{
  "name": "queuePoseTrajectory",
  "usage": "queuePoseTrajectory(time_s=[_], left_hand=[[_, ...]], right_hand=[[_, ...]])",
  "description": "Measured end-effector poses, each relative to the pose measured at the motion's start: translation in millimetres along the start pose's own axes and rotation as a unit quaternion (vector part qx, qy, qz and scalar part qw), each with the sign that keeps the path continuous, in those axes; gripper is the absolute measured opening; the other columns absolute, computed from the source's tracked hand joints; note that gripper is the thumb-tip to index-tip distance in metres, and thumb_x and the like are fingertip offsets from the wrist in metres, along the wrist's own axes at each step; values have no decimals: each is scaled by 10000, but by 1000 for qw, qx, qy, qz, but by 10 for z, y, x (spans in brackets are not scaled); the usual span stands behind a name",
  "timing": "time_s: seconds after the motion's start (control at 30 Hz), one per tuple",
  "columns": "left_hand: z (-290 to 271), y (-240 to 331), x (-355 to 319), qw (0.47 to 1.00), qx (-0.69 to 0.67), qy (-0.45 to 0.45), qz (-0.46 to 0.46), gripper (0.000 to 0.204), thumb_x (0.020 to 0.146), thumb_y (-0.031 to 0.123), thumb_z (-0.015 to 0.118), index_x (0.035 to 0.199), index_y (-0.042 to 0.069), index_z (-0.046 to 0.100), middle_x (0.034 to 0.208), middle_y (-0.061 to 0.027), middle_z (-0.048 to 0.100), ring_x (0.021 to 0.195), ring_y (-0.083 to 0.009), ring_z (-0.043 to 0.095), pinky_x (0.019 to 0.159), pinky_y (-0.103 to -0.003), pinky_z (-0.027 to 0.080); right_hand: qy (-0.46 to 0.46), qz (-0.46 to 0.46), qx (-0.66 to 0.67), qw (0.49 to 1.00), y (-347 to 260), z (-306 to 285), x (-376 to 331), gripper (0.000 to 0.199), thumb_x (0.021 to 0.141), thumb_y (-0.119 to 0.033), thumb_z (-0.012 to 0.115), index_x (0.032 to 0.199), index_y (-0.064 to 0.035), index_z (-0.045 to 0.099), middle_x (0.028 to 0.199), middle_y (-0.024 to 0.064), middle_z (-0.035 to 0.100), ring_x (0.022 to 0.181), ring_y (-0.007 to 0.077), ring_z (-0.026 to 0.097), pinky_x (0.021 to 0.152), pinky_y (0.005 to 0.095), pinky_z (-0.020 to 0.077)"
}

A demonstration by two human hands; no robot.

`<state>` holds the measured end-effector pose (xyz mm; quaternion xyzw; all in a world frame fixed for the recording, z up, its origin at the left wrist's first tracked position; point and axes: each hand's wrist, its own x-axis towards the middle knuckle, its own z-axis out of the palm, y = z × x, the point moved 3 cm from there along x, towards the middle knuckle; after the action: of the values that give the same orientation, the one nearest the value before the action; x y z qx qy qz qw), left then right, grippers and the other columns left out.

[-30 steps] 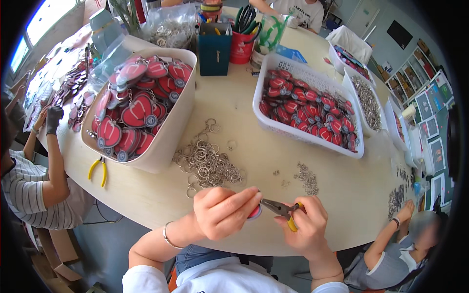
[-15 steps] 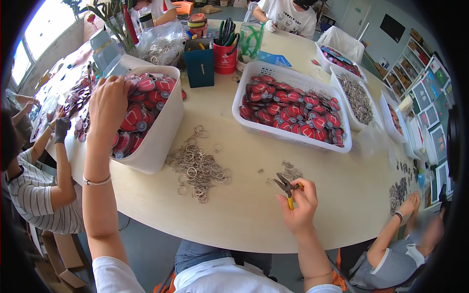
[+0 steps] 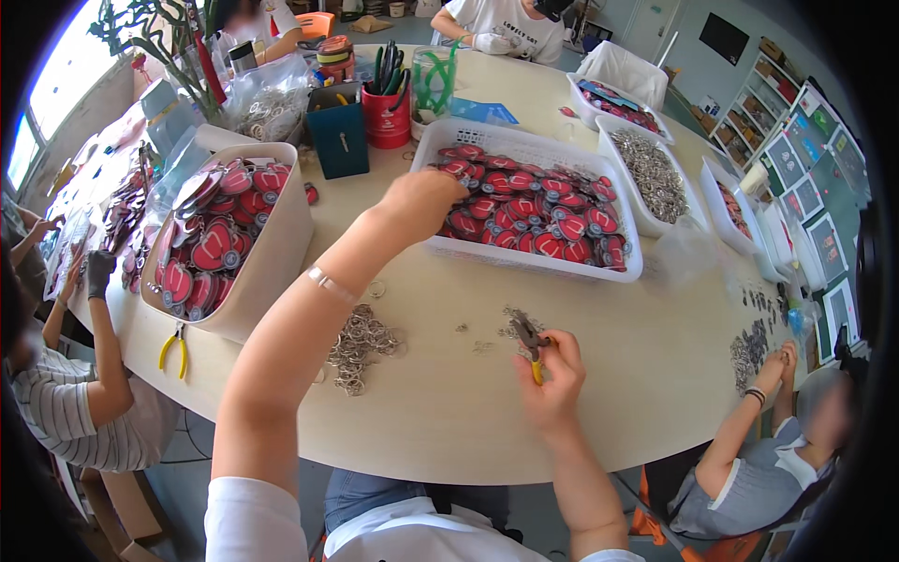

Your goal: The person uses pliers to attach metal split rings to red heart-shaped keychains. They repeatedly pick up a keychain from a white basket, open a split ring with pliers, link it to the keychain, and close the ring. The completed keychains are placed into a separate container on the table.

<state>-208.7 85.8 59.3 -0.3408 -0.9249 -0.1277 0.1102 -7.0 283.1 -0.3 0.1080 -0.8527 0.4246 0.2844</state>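
My left hand (image 3: 426, 201) reaches over the left rim of a white plastic basket (image 3: 524, 258) full of red and grey flat tags (image 3: 524, 208). Its fingers are bent together down at the tags; whatever they pinch is hidden. My right hand (image 3: 554, 382) is closed round pliers (image 3: 532, 339) with yellow handles, their jaws pointing up and away from me. Just beyond the jaws lies a small heap of tiny metal fittings (image 3: 515, 320). Metal split rings (image 3: 356, 348) are piled beside my left forearm, which partly covers them.
A deep white bin (image 3: 281, 245) of similar tags stands at left, with other yellow-handled pliers (image 3: 174, 352) near it. A red can (image 3: 387, 120) of tools and a dark green box (image 3: 339, 140) stand behind. A basket of metal parts (image 3: 648, 173) is at right. Other people work around the table.
My left hand has moved right, from the deep bin of tags to the basket. The view has shifted somewhat. The pliers stay in my right hand, now tilted differently.
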Motion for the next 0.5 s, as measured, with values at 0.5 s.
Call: queuePoseTrajectory(time_s=[0.5], left_hand=[[306,-62,240,958,-184,-210,68,299,751,2,676,1048,29,684,937,-185,684,891,-310,658,779,-367,508]], right_hand=[[-51,12,-41,998,57,77,-8,191,704,-51,756,815,54,641,979,130,571,862,266,574,726,341,471]])
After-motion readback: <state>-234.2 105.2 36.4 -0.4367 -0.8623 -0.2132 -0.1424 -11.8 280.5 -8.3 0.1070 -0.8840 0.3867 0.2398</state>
